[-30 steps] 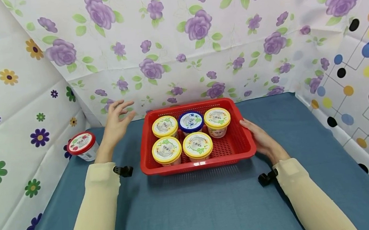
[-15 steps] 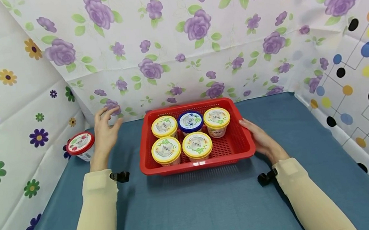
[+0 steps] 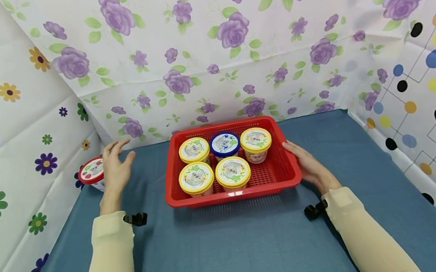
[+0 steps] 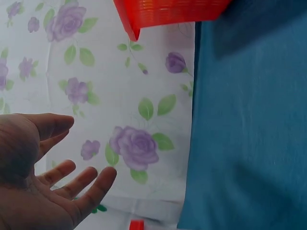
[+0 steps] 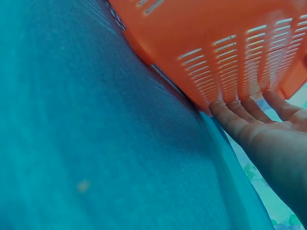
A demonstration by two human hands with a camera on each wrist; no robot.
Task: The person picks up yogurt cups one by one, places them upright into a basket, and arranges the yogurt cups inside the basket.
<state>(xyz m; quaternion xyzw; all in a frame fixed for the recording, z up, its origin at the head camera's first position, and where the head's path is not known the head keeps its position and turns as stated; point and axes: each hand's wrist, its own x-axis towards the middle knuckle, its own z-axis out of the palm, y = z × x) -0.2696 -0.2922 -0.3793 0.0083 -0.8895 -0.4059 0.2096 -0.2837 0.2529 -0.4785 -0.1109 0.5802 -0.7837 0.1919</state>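
My left hand (image 3: 116,171) hovers at the left, fingers spread and loosely bent, with nothing in it. Just beyond it stands a paper tub with a red lid (image 3: 91,170), its right part hidden behind the hand. A red plastic basket (image 3: 268,187) sits mid-table. Inside are several tubs with yellow lids (image 3: 197,177) and one with a blue lid (image 3: 225,143). With my right hand (image 3: 312,167) I hold the basket by its right end. In the right wrist view the fingers (image 5: 230,117) press the slotted outer wall below the rim.
Blue cloth (image 3: 226,242) covers the table. A floral curtain (image 3: 212,68) rises directly behind the basket. Patterned sheets stand along the left (image 3: 15,147) and right (image 3: 419,107) sides, the left one close to the red-lidded tub.
My left hand has moved left and toward me, from beside the basket to the red-lidded tub, now partly covering it. The right hand and basket have stayed in place.
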